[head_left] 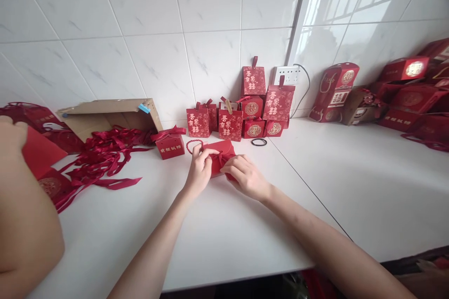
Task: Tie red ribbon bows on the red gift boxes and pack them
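At mid-table, on the white table: small red box, set between both hands, with a red ribbon across it (knot partly behind fingers, tightness not readable). Left hand: fingertips at the ribbon near the knot; cannot tell whether closed on it. Right hand: fingers drawn together, apparently pinched on the ribbon at the box's right side. Possible faults, by judgement: slack knot, from letting go too soon; lopsided bow, from uneven pull; dented lid, from pressing on thin card; skidding, from a smooth table. Just beyond left hand, a cord loop, near enough to snag a finger. To the left, a bow-topped box, limiting swing that way; farther out, a ribbon heap before a cardboard box, plus a co-worker's forearm, narrowing room. Ahead, stacked gift boxes by the wall, liable to topple if knocked. Near the stack's foot, a black ring; well to the right, a box pile, out of the way.
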A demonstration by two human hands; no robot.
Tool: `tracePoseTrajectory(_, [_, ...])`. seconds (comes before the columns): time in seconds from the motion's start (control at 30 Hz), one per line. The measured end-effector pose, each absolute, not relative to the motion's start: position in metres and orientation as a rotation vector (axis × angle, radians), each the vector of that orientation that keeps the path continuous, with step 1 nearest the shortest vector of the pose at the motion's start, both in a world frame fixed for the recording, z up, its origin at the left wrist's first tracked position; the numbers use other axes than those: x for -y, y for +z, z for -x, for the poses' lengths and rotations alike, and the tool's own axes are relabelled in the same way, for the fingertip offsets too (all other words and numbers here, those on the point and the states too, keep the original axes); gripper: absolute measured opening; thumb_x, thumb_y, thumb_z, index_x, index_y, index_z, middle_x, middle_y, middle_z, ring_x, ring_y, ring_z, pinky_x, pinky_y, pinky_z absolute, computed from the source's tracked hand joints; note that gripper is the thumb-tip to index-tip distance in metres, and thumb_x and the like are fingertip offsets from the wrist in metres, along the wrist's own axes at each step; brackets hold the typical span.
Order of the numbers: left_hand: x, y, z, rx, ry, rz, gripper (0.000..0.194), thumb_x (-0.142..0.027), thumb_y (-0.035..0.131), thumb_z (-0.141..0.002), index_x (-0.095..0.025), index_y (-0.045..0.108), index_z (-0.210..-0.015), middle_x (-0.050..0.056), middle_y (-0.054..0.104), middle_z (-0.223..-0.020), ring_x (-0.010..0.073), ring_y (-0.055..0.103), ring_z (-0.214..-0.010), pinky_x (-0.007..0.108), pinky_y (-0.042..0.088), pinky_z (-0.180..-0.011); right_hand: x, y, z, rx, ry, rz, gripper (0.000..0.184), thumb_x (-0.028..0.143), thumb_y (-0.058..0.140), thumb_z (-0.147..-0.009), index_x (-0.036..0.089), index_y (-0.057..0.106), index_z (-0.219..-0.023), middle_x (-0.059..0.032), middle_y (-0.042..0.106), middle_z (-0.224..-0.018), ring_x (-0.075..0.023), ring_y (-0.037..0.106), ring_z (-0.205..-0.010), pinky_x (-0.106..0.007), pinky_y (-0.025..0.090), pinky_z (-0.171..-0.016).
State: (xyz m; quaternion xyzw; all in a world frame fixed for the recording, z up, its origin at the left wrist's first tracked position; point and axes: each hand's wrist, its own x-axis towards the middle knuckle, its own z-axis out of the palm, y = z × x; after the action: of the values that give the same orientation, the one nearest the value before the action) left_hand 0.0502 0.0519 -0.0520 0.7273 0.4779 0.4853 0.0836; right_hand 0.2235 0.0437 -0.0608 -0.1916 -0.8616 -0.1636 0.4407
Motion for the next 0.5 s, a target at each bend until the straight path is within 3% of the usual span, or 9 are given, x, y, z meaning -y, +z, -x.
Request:
tracePoseTrajectory(0.2, [-0.045,-0.046,-0.054,-1.455,1.385,-2.162,0.016,-0.036,0.056,-0.08,-0.022,0.061,-0.086,0.004,0.044,-0.093,0.0201,0.051,-0.096,0.036,0.044,-0.092,-0.034,-0.062,-0.216,2.203,-0.529,0.41,0.019,0.006,0.041,-0.09,0.014,0.058,-0.091,-0.0057,0.061,-0.078,-0.0156,0.05,-0.072,-0.029,0.04,-0.07])
tracePoseTrajectory(0.37, [-0.046,-0.048,-0.055,-1.419,1.338,-2.213,0.014,-0.029,0.057,-0.079,-0.024,0.065,-0.09,0.007,0.043,-0.109,0.0236,0.045,-0.114,0.037,0.038,-0.1,-0.035,-0.065,-0.213,2.251,-0.542,0.396,0.021,0.007,0.039,-0.091,0.014,0.058,-0.084,-0.0047,0.059,-0.072,-0.0147,0.049,-0.067,-0.028,0.038,-0.064])
tracePoseTrajectory(0.5, [-0.046,-0.049,-0.06,-1.451,1.421,-2.142,0.008,-0.024,0.059,-0.077,-0.023,0.066,-0.08,0.006,0.045,-0.105,0.0234,0.046,-0.116,0.036,0.038,-0.101,-0.036,-0.067,-0.211,2.281,-0.519,0.367,0.028,0.006,0.034,-0.092,0.016,0.055,-0.077,-0.003,0.056,-0.067,-0.0139,0.047,-0.061,-0.026,0.039,-0.062])
